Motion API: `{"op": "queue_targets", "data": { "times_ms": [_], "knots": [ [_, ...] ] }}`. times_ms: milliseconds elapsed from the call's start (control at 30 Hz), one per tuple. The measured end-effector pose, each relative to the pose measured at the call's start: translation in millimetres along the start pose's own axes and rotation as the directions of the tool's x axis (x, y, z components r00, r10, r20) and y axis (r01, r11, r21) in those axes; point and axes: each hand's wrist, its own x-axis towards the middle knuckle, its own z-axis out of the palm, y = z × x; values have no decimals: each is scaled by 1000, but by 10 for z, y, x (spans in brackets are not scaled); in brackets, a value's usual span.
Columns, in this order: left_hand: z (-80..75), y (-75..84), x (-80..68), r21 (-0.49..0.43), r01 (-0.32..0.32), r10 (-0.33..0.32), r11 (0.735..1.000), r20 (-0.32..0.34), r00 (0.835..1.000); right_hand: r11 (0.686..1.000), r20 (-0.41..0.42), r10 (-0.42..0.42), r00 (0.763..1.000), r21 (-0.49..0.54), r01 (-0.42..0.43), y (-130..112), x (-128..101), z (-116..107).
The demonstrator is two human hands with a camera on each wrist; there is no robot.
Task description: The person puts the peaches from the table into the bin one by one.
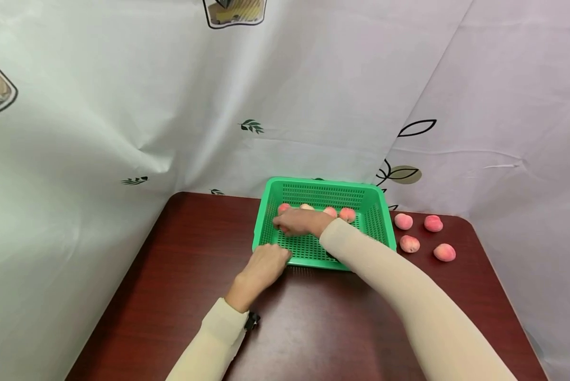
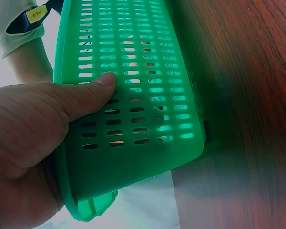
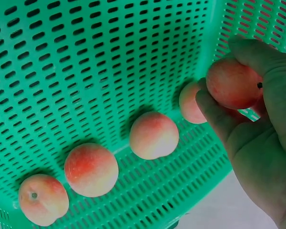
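Peach (image 3: 233,83) in the right hand (image 3: 267,129): thumb and fingers are bent about its sides, parted only by the width of the fruit, with much of its round face left bare. It is inside the green basket (image 1: 323,182), toward the left end, in front of the end fruit of a row of four peaches (image 3: 154,135) lying along the far wall; whether it touches the floor there, I cannot tell. It looks light enough for one hand, fairly firm but thin-skinned, so a hard squeeze or a drop would probably bruise it. The skin looks dry and matt rather than slick, so a gentle hold should do. The best place to take it is around the widest part, with the flats of the fingers and no nails. The left hand (image 1: 268,262) grips the basket at its near left corner, thumb flat on the outer wall and the other fingers hidden past the rim. The basket seems to be light, slightly springy plastic, best held by that thick rim. Four loose peaches (image 1: 409,244) lie just right of it on the table (image 1: 194,254).
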Motion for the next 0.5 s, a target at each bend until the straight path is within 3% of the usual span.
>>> {"op": "queue_targets", "data": {
  "times_ms": [167, 500],
  "knots": [
    [-4, -16, -2, 1, 7, -7, 1000, -3, 1000, 999, 19, 34, 999, 16, -34, 0, 66, 9],
    [7, -8, -2, 0, -3, 3, 1000, -17, 1000, 990, 42, 84, 996, -118, -78, 5, 176, 74]
  ]
}}
